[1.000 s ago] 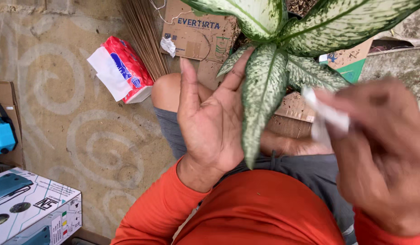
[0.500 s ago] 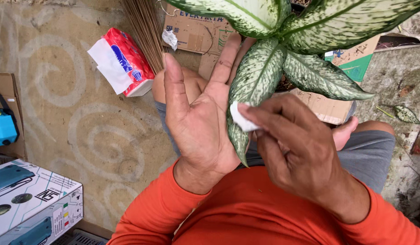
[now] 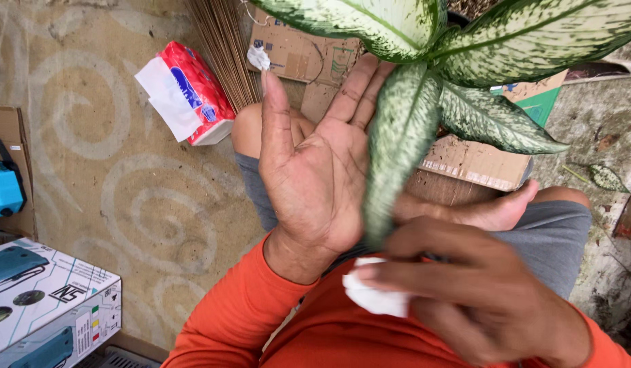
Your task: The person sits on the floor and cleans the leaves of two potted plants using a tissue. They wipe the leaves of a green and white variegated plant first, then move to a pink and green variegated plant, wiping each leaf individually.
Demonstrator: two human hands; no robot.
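A potted plant with large green-and-white speckled leaves hangs into view from the top right. My left hand [image 3: 315,170] is held flat, palm up, under one long drooping leaf [image 3: 397,150] and supports it from behind. Pinching a small wad of white tissue [image 3: 373,296], my right hand [image 3: 479,300] sits at the tip of that leaf, close to my chest. I sit in an orange long-sleeved shirt and grey shorts with bare knees.
A red pack of tissues [image 3: 189,92] lies on the patterned floor at the upper left beside a bundle of thin sticks [image 3: 223,48]. Flattened cardboard [image 3: 465,160] lies under the plant. A white box [image 3: 46,303] and a blue device [image 3: 3,191] sit at the left.
My right hand has slid the tissue down the leaf from its middle to its tip. The left hand has stayed under the leaf.
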